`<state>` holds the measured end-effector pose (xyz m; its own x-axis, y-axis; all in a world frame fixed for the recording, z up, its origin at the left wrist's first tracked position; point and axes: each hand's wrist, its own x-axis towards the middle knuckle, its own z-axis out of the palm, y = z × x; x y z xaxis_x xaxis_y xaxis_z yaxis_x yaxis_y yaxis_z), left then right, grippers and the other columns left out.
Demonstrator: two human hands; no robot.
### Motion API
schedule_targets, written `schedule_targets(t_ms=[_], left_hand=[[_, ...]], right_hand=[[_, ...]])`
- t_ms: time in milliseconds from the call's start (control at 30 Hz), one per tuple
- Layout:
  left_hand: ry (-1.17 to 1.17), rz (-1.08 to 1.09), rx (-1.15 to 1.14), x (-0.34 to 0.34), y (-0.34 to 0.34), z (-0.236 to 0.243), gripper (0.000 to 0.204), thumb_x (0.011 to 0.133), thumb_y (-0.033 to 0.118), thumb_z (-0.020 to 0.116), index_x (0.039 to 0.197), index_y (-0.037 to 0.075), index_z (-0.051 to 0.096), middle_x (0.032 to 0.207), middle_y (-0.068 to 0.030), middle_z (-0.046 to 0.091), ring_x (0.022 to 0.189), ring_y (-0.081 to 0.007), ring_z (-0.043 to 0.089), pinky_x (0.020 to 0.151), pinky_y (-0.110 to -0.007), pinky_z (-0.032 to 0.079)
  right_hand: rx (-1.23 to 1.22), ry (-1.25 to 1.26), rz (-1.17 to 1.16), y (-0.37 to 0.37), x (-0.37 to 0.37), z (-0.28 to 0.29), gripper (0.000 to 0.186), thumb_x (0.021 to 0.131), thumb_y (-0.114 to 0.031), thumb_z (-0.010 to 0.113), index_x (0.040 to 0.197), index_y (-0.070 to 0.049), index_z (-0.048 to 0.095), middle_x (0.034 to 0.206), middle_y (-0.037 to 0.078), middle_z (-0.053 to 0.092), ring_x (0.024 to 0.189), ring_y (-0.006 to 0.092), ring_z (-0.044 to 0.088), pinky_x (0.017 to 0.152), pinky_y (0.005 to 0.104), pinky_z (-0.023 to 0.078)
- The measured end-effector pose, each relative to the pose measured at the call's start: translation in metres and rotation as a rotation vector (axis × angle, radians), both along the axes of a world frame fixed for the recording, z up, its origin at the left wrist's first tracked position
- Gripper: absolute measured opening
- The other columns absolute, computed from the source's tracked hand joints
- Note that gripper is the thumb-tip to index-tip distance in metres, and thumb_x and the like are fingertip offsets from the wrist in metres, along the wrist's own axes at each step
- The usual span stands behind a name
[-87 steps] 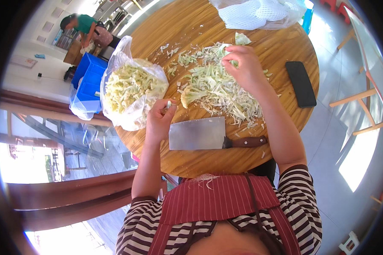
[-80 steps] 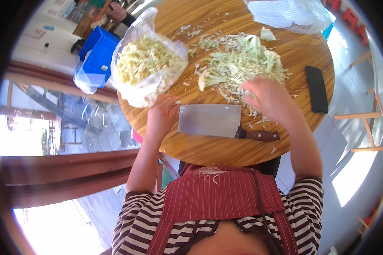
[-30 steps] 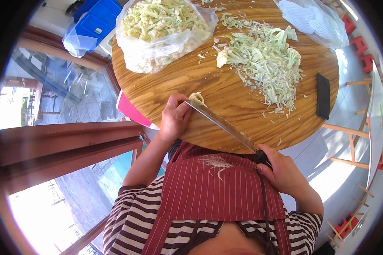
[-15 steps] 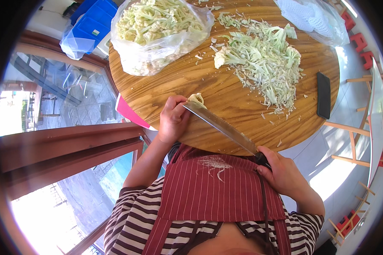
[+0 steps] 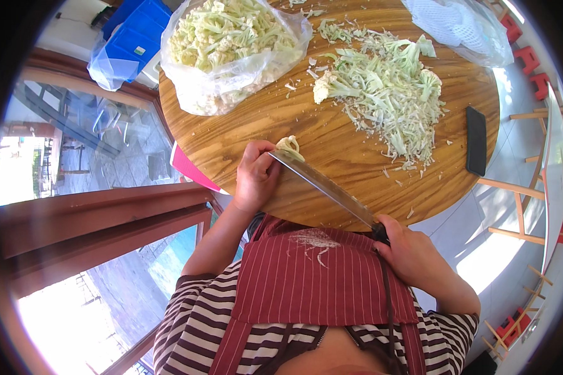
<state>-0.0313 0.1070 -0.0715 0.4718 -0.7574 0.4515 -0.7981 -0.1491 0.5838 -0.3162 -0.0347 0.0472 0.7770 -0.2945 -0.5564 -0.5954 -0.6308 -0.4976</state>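
Observation:
My right hand (image 5: 408, 249) is wrapped round the black handle of a long, broad-bladed knife (image 5: 325, 189). Its blade slants up and left across the near edge of the round wooden table (image 5: 225, 139). At the blade's far end, my left hand (image 5: 256, 176) has its fingers closed on a small cauliflower piece (image 5: 289, 146). The blade lies against that piece and hides part of it. Further off to the right lies a heap of cauliflower trimmings (image 5: 391, 94), with a few bigger pieces among the shreds.
A clear plastic bag (image 5: 197, 94) full of cut cauliflower stands at the far left. A dark phone-like slab (image 5: 476, 140) lies by the right edge. White netting in plastic (image 5: 460, 28) sits at the far right. Beyond the table are a blue crate (image 5: 137, 37) and red stools (image 5: 527, 59).
Both hands keep almost the same place, with the knife still against the cauliflower piece. The blade and right hand have shifted only slightly.

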Motion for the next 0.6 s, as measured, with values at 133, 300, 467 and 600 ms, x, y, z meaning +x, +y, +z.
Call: schedule_targets(t_ms=[133,300,467,600], left_hand=[[-0.013,0.041,-0.019,-0.002,0.001,-0.003,0.013,0.074,-0.005,0.070,0.085,0.001,0.066,0.093,-0.0110,0.058,0.082,-0.0287,0.062,0.068,-0.036,0.052],[-0.043,0.015,-0.010,-0.001,0.002,0.000,0.013,0.075,-0.005,0.070,0.085,0.002,0.067,0.092,-0.0104,0.057,0.081,-0.0279,0.062,0.067,-0.035,0.052],[-0.044,0.009,-0.013,0.001,0.003,-0.005,0.014,0.075,-0.005,0.069,0.086,0.003,0.067,0.093,-0.0100,0.059,0.083,-0.0267,0.062,0.069,-0.033,0.052],[-0.064,0.010,-0.061,0.000,0.000,-0.008,0.014,0.075,-0.004,0.070,0.086,0.003,0.066,0.094,-0.0106,0.060,0.083,-0.0284,0.062,0.069,-0.035,0.052]], right_hand=[[0.007,0.029,0.001,0.000,0.008,0.000,0.046,0.094,-0.027,0.057,0.127,-0.001,0.040,0.088,0.025,0.065,0.083,0.0424,0.064,0.070,0.0496,0.051],[0.050,-0.034,-0.017,-0.006,0.007,-0.002,0.045,0.094,-0.028,0.057,0.125,0.000,0.042,0.080,0.025,0.064,0.078,0.0429,0.063,0.070,0.0500,0.050],[0.127,-0.028,-0.037,-0.023,0.010,-0.003,0.035,0.095,-0.028,0.055,0.115,-0.001,0.045,0.077,0.020,0.062,0.069,0.0354,0.063,0.064,0.0441,0.050],[0.206,-0.003,-0.064,-0.030,0.014,0.000,0.030,0.097,-0.029,0.052,0.105,-0.001,0.047,0.076,0.020,0.062,0.067,0.0363,0.063,0.064,0.0450,0.050]])
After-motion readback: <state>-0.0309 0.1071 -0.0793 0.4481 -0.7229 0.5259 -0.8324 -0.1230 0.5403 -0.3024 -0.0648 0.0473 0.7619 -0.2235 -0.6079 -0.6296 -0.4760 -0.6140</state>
